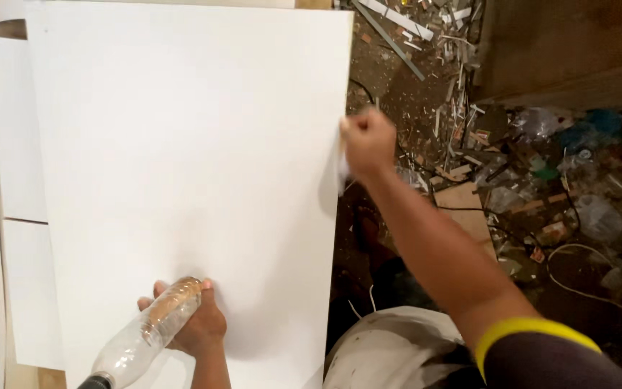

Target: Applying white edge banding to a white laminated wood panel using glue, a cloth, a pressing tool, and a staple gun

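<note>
Sheet material fills most of the view: a large white board (188, 180) lies flat on top of other white panels (16, 144), its right edge hanging over a littered floor. At that right edge the right hand (368, 144) is closed, pinching a small white rag or wad (343, 167) against the board's rim, apparently so the rim can be wiped or steadied there. Near the board's bottom edge the left hand (194, 324) is wrapped around a clear plastic bottle (149, 331), held on its side with the dark cap end pointing toward the lower left corner; the hand rests on the board, which seems to keep the sheet from sliding. Beyond the right edge, the floor (397, 86) carries offcut strips, scraps, plastic waste and a white cable (584, 288).
</note>
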